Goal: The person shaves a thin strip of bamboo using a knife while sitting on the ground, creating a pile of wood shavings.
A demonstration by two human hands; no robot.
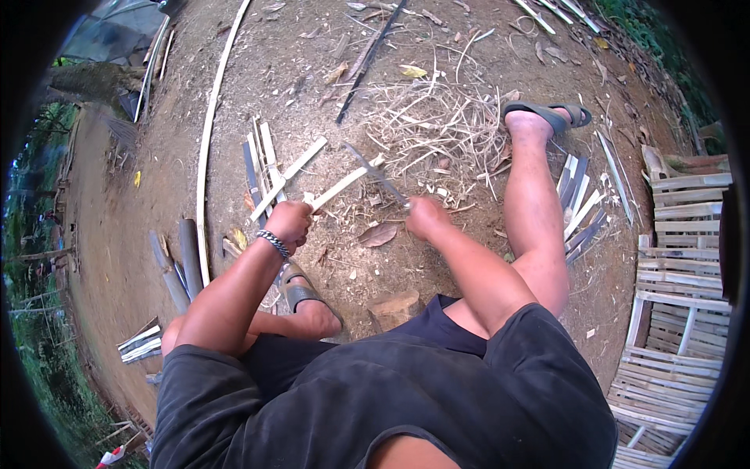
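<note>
My left hand (289, 222), with a chain bracelet at the wrist, is closed round the near end of a pale bamboo strip (344, 184). The strip slants away to the right. In my right hand (428, 218) is a long, thin-bladed knife (376, 174), its handle hidden in my fist. Its blade points to the far left and passes over or against the strip near its far end; whether they touch I cannot tell. Another pale strip (291, 177) lies crosswise over a small bundle of split bamboo (255, 161) just beyond my left hand.
A heap of curly shavings (437, 125) lies on the dirt ahead. Split bamboo pieces (580, 205) lie beside my right leg, and dark bamboo lengths (190, 254) to the left. A long pale strip (207, 141) runs along the left. A slatted bamboo bench (676, 289) stands right.
</note>
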